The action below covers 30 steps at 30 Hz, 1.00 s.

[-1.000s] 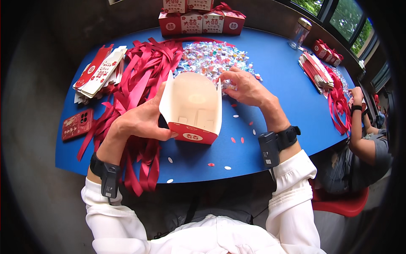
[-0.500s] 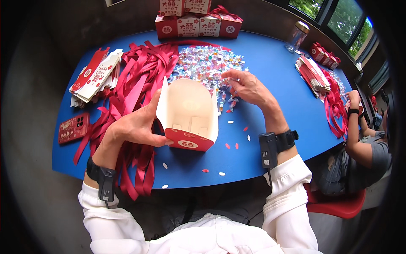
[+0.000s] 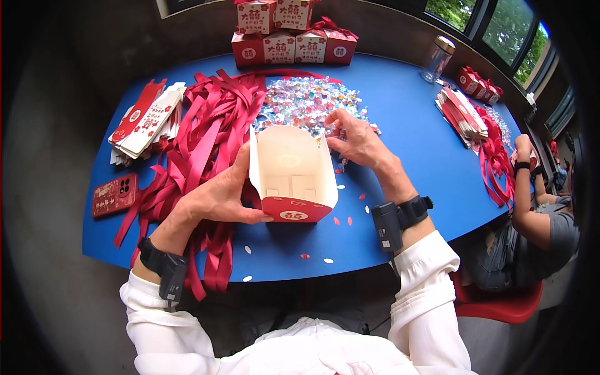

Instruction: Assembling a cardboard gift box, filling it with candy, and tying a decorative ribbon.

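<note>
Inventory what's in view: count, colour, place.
table: one, blue, centre
open box: one, red, centre
candies: many, multicoloured, behind box
ribbons: many, red, left and right
paper ovals: several, white/red, front
phone: one, red, left
flat cartons: many, red/white, left and right
closed boxes: several, red/white, back and right
jar: one, clear, back right
co-worker: one, grey top, right
wrist straps: two, black, wrists
left hand: one, holding box
right hand: one, beside box

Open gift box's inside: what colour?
The open gift box is cream inside, clearest in the head view.
</note>
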Motion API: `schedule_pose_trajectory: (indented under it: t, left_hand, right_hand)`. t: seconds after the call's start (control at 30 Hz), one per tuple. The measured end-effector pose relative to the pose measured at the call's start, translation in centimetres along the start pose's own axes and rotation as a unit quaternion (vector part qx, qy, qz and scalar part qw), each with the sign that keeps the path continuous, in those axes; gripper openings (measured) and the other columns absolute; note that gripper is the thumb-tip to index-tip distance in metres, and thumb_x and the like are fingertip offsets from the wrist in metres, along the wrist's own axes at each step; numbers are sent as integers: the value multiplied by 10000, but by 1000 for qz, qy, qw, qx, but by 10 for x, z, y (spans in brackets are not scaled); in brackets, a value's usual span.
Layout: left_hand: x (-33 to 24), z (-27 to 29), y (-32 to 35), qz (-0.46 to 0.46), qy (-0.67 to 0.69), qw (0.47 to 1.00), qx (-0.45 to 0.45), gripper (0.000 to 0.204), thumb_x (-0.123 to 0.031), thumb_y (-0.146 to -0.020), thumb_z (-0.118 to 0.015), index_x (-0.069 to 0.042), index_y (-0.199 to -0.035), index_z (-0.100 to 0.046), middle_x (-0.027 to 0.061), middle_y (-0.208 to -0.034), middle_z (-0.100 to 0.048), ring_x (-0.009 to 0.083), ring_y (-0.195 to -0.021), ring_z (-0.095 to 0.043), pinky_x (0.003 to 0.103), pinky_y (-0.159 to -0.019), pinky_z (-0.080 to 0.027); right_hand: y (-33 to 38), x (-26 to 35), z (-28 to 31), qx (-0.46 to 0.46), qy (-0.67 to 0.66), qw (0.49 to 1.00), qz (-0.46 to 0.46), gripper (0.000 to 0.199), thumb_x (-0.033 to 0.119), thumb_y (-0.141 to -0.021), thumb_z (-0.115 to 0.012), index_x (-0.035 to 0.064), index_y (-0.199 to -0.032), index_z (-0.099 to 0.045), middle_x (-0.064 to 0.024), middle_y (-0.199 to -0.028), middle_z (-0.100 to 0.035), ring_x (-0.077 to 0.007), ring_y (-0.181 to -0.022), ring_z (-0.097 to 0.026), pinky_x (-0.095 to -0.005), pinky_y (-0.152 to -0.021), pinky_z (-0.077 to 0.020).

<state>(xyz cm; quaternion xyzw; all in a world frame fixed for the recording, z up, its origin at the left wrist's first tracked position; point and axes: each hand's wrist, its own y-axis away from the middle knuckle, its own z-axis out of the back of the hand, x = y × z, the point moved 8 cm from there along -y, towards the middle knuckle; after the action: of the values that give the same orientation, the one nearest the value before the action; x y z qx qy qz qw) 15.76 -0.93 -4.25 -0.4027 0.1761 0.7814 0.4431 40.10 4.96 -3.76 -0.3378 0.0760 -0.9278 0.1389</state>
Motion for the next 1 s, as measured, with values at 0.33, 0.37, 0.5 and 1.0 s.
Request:
schedule_pose_trajectory:
  t: [0.33,0.37,0.5,1.0]
  left_hand:
    - [-17,6,-7,-58,71,989,-112,1292,-156,-664,-916,-127,-1574,1,184,-1534,-344,309,-1429,-376,455,-1188,-301]
    - [-21,11,-5,-73,102,982,-143,1283,-137,-660,-918,-130,-1571,-15,179,-1535,-343,309,-1425,-382,455,-1185,-308]
    - [-24,5,-11,-48,37,983,-172,1230,-122,-670,-914,-106,-1557,-62,165,-1506,-374,298,-1382,-438,442,-1152,-366]
    - [-10,-5,-13,-36,49,987,-150,1110,-116,-676,-904,-67,-1494,-155,163,-1422,-425,278,-1339,-453,424,-1101,-402]
  right_hand:
    - [-6,-7,-1,-55,38,998,19,153,79,-919,-649,-10,-1042,-633,-173,-916,-701,-271,-831,-697,-372,-772,-564]
    - [-7,-3,-2,-50,49,997,24,161,84,-920,-649,-14,-1047,-633,-176,-915,-702,-275,-827,-698,-371,-768,-565]
    - [-10,-2,-1,-47,64,997,12,167,94,-926,-645,-16,-1050,-635,-181,-919,-704,-281,-829,-695,-372,-765,-559]
    - [-11,-3,5,-68,-6,998,-17,226,167,-917,-693,-22,-1022,-625,-222,-926,-700,-350,-842,-694,-407,-771,-553]
